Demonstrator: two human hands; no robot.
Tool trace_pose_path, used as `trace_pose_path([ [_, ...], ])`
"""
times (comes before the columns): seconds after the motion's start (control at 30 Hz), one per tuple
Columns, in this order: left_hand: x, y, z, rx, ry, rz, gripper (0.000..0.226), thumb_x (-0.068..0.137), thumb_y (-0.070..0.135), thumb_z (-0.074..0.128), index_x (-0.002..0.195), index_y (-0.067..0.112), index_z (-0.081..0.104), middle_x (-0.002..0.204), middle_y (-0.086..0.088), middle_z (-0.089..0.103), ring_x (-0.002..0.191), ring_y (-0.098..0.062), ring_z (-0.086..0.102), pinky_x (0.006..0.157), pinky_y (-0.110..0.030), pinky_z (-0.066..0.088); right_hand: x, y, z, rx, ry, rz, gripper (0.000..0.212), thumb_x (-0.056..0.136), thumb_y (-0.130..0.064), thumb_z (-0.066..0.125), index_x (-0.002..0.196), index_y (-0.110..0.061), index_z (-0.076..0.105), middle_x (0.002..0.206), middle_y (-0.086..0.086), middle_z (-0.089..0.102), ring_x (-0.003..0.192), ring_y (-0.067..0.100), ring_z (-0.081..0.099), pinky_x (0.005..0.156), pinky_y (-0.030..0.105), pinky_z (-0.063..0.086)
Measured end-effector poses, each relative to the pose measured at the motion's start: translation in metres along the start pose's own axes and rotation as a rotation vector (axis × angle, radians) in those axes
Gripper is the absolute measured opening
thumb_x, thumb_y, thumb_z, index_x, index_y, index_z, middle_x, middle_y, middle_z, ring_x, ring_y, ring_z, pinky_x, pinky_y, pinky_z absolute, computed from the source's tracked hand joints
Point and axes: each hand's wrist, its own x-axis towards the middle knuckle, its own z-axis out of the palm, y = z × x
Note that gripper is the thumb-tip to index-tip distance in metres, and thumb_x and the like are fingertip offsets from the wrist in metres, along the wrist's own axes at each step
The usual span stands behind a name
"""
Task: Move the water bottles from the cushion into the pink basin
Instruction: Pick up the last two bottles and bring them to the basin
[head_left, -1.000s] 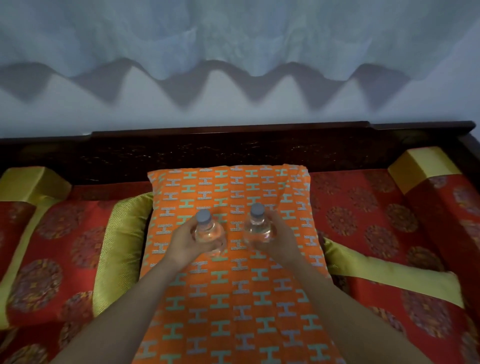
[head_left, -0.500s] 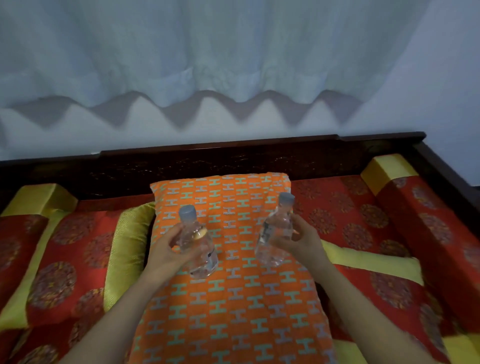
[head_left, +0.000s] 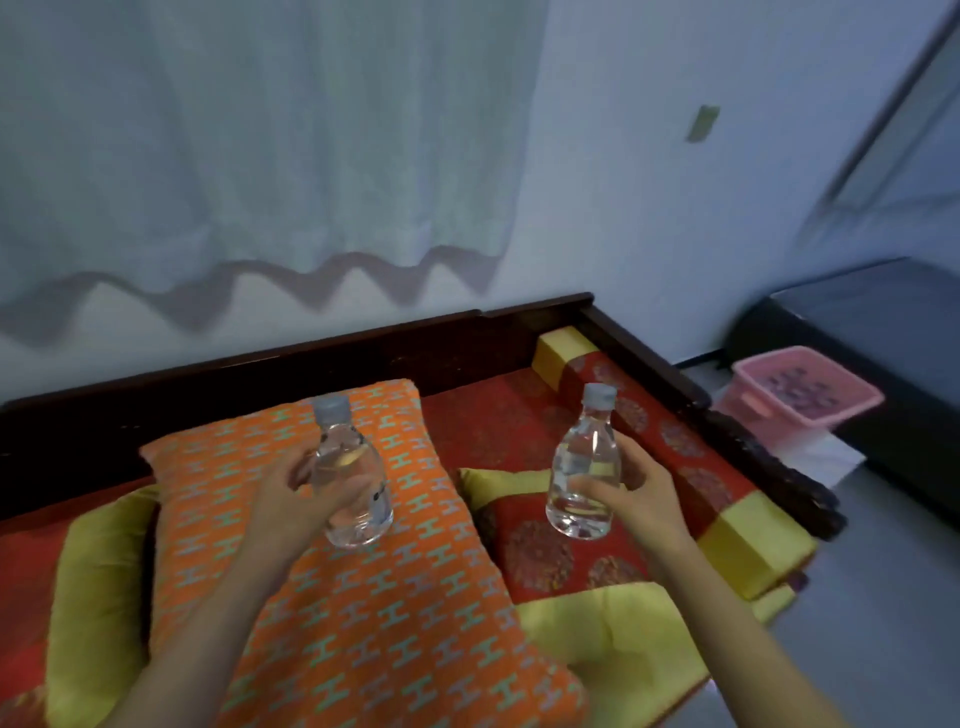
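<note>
Holding two bottles up above the cushion (head_left: 363, 597); pink basin (head_left: 805, 395) well apart, rightward
Fingers of left hand (head_left: 291, 499) curl round left bottle (head_left: 348, 467), of right hand (head_left: 641, 493) round right bottle (head_left: 584, 467); likely light, smooth, squashy; mid-body grip suits

views: just one, the cam strapped to my head
spot: up above the orange cushion (head_left: 363, 623), looking over the bed
facing: forward and down, angled right, so the pink basin (head_left: 753, 410) lands at the right edge and the curtain (head_left: 260, 156) fills the top left
tilt: a bit crooked, the dark bed frame (head_left: 415, 358) climbs toward the right
closeness: pretty near, my forearms come in from the bottom, my left hand (head_left: 291, 499) gripping the left bottle (head_left: 350, 478) and my right hand (head_left: 644, 493) gripping the right bottle (head_left: 584, 467) mid-frame
lens: wide
</note>
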Motion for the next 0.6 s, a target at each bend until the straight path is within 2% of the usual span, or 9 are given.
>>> trace_pose_path([
  [0.03,-0.004,0.009,0.012,-0.014,-0.032,0.019,0.05,0.054,0.033,0.086,0.101,0.037,0.068,0.1,0.012,0.073,0.089,-0.002,0.067,0.07,-0.02,0.051,-0.01,-0.005,-0.018,0.01,0.026,0.001,0.06,0.059,-0.016,0.089,0.112,-0.032,0.067,0.1,0.001,0.075,0.091,0.023,0.072,0.08,0.04,0.058],
  [0.13,-0.012,0.033,0.049,-0.033,-0.11,0.069,0.051,0.054,0.03,0.091,0.099,0.039,0.069,0.098,0.012,0.073,0.088,-0.005,0.068,0.067,-0.017,0.053,-0.037,-0.018,-0.064,0.007,0.126,-0.011,0.061,0.05,-0.034,0.087,0.107,-0.042,0.068,0.099,-0.006,0.075,0.085,0.014,0.072,0.065,0.022,0.057],
  [0.23,-0.018,0.053,0.088,-0.031,-0.171,0.091,0.049,0.059,0.028,0.089,0.103,0.034,0.068,0.103,0.004,0.073,0.096,-0.015,0.067,0.078,-0.033,0.055,-0.06,-0.022,-0.107,-0.012,0.244,-0.011,0.062,0.046,-0.04,0.087,0.104,-0.048,0.066,0.098,-0.012,0.073,0.084,0.008,0.07,0.061,0.018,0.055],
  [0.3,-0.023,0.064,0.117,-0.038,-0.221,0.094,0.05,0.058,0.032,0.09,0.102,0.04,0.067,0.104,0.008,0.072,0.097,-0.012,0.066,0.079,-0.034,0.054,-0.074,-0.018,-0.137,-0.031,0.313,0.007,0.062,0.054,-0.031,0.089,0.109,-0.046,0.065,0.102,-0.008,0.072,0.091,0.014,0.069,0.068,0.028,0.058],
  [0.37,-0.03,0.072,0.146,-0.051,-0.279,0.102,0.053,0.052,0.043,0.087,0.101,0.042,0.067,0.102,0.011,0.072,0.094,-0.006,0.067,0.072,-0.027,0.052,-0.085,-0.013,-0.167,-0.037,0.361,0.021,0.061,0.061,-0.021,0.087,0.115,-0.039,0.065,0.107,-0.003,0.071,0.098,0.021,0.067,0.076,0.04,0.059],
  [0.4,-0.033,0.075,0.161,-0.05,-0.307,0.102,0.055,0.051,0.045,0.086,0.103,0.04,0.067,0.103,0.011,0.072,0.094,-0.007,0.068,0.073,-0.027,0.053,-0.091,-0.01,-0.181,-0.038,0.38,0.024,0.062,0.061,-0.019,0.087,0.116,-0.036,0.065,0.107,-0.002,0.071,0.097,0.023,0.067,0.074,0.04,0.059],
  [0.5,-0.042,0.083,0.211,-0.024,-0.362,0.094,0.061,0.049,0.046,0.087,0.106,0.034,0.066,0.107,0.008,0.071,0.1,-0.013,0.066,0.084,-0.039,0.053,-0.104,-0.002,-0.226,-0.042,0.441,0.033,0.062,0.059,-0.015,0.087,0.115,-0.032,0.065,0.101,-0.003,0.071,0.088,0.015,0.069,0.057,0.018,0.055],
  [0.6,-0.055,0.094,0.276,-0.025,-0.384,0.086,0.059,0.049,0.042,0.087,0.103,0.034,0.067,0.102,0.01,0.072,0.096,-0.01,0.067,0.083,-0.036,0.054,-0.111,0.005,-0.283,-0.009,0.486,0.034,0.065,0.062,-0.01,0.085,0.12,-0.029,0.063,0.101,-0.004,0.069,0.079,-0.001,0.067,0.053,0.011,0.051],
])
